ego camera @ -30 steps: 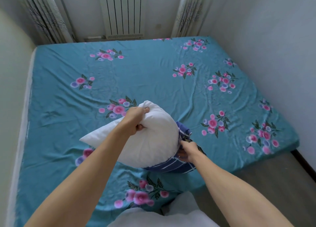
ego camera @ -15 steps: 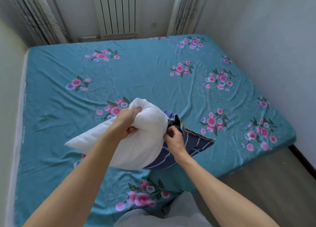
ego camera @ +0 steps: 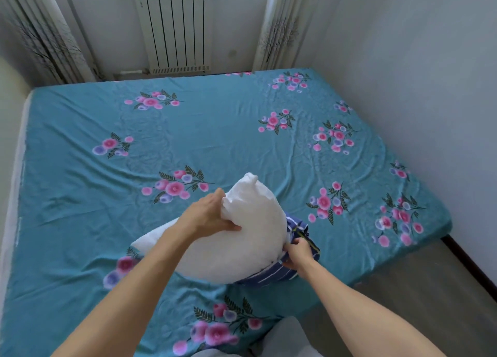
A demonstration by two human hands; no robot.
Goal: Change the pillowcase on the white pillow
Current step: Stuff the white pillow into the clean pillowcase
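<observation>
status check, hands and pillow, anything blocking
Left hand grips white pillow. Right hand pinches blue striped pillowcase at pillow's end. Pillow mostly bare, over the bed. Nothing blocking.

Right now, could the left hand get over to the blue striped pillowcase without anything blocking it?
Probably not directly. The left hand grips the white pillow, whose bulk lies between it and the blue striped pillowcase, which the right hand pinches at the pillow's near end.
</observation>
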